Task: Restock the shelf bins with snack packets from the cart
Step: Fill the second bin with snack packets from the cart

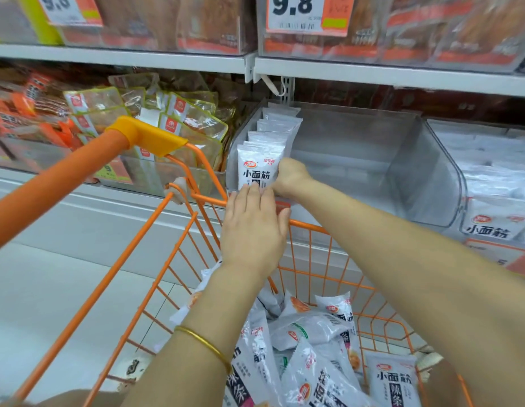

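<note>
Head: 2 hands (252,230) (290,177), 1 pkt (256,168) (bin (416,171))

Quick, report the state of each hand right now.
Left hand: open, straight fingers against the front packet.
Right hand: at that packet's right edge, fingers hidden; grip cannot be told.
</note>
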### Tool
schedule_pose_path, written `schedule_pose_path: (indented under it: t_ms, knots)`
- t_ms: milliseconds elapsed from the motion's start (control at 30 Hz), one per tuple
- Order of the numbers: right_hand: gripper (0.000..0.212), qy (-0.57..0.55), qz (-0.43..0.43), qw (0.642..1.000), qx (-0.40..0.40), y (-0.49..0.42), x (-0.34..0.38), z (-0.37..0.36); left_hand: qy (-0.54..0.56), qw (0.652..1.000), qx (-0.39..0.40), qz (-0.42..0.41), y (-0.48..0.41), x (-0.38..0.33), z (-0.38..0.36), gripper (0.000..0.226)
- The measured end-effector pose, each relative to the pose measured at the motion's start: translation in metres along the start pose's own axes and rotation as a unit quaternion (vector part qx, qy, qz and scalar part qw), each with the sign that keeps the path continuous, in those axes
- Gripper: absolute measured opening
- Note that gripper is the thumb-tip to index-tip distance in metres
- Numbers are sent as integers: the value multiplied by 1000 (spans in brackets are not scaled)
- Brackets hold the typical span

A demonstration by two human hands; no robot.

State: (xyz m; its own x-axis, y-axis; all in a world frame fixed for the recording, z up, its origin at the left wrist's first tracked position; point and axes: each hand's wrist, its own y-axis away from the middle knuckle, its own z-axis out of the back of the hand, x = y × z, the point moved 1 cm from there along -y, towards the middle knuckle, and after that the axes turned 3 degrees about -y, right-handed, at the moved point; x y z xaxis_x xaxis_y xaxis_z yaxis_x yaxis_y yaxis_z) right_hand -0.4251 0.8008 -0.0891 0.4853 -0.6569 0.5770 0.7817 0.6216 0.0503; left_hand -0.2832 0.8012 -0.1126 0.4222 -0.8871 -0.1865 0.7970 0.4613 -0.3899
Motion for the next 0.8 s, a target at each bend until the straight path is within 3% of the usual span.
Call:
schedule_pose_path:
  t_ms: [233,333,400,467,500,600,667,733,800]
  knots:
    - [38,-61,-29,996,57,18,-3,21,-6,1000,30,0,1,0,3,84]
    - [31,-124,10,992,-25,33,-5,37,18,999,26,5,-2,2,6,56]
    - [26,-139,67,980,-129,51,-8,49,77,996,-41,14,-8,5,16,28]
    - [28,-141,131,968,-163,81,-10,53,128,983,-125,41,-13,11,29,32]
    - [28,-118,164,969,-139,97,-9,50,144,976,-155,53,-15,15,34,39]
    - [24,47,227,972,34,133,-12,20,168,967,-180,65,-16,22,38,48]
    - [41,130,266,949,113,142,-19,-9,176,967,-173,65,-15,24,35,47]
    - [58,154,356,912,129,144,-24,-33,176,969,-164,62,-14,23,32,42]
    - [60,175,430,884,58,142,-32,-50,170,971,-162,54,-13,21,31,37]
